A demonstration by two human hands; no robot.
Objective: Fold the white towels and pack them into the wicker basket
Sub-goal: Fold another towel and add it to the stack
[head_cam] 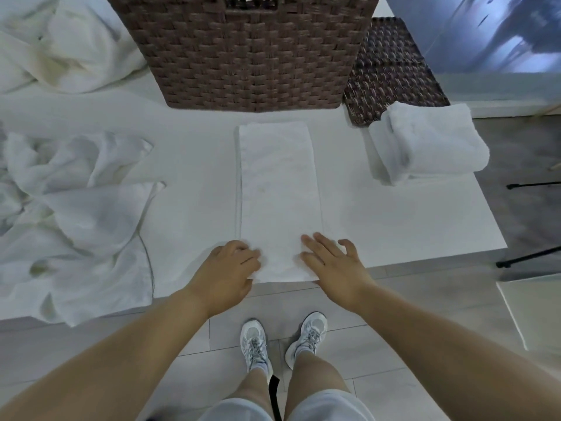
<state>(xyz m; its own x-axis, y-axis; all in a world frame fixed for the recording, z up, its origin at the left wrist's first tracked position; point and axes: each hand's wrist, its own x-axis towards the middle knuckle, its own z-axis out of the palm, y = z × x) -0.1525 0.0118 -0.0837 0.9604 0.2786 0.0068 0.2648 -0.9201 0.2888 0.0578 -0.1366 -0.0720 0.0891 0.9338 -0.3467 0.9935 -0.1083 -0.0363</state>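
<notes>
At the far left of the white table (pixel 394 214), a heap of unfolded white towels (pixel 76 208) lies crumpled, spilling toward the near edge, with more loose cloth (pixel 60 47) bunched at the far left corner. At centre, a person works on a towel strip (pixel 277 196) already folded lengthwise: its long axis runs straight away from the body, from the table's near edge toward the wicker basket (pixel 249 53), which stands just beyond the strip's far end. The left hand (pixel 230 268) rests on the strip's near left corner, fingers curled over the edge, apparently gripping the cloth, though the contact is partly hidden. The right hand (pixel 331 259) lies flat on the near right corner, fingers spread and straight, pressing the fabric down. Both hands sit at the same near end, about equally close to it, so the rest of the strip stretches ahead of them; the next fold, by this layout, would likely carry the near end forward along that axis. Farther right, a folded towel (pixel 428 144) sits near the table's right edge, partly overlapping a flat woven lid (pixel 388 68) that lies beside the basket. No towel can be seen inside the basket, whose opening is out of view.
</notes>
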